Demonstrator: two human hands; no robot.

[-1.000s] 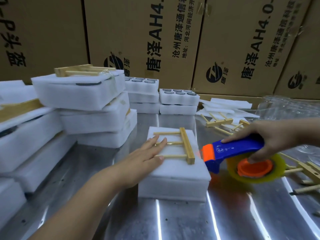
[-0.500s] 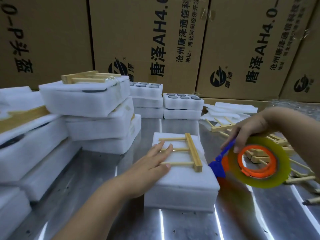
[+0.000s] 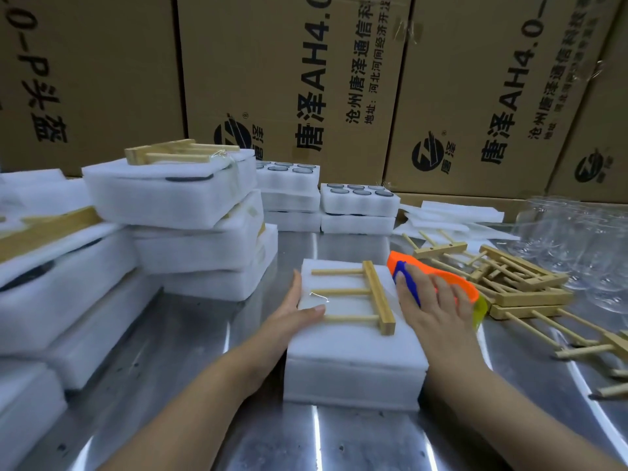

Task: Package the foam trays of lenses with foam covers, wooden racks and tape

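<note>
Broadly, cardboard boxes fill the top of the frame, above a metal table. Foam packs are stacked at centre left. At frame centre sits the foam package (cover on). The left hand rests flat-fingered against its left edge; the right hand grips an orange-and-blue tape dispenser at its right edge. Between the hands, a wooden rack lies flat on the package.

White foam block, tan wooden rack, orange-and-blue tape dispenser.

Printed cardboard boxes stacked behind, shiny steel table, reflected light streaks
</note>
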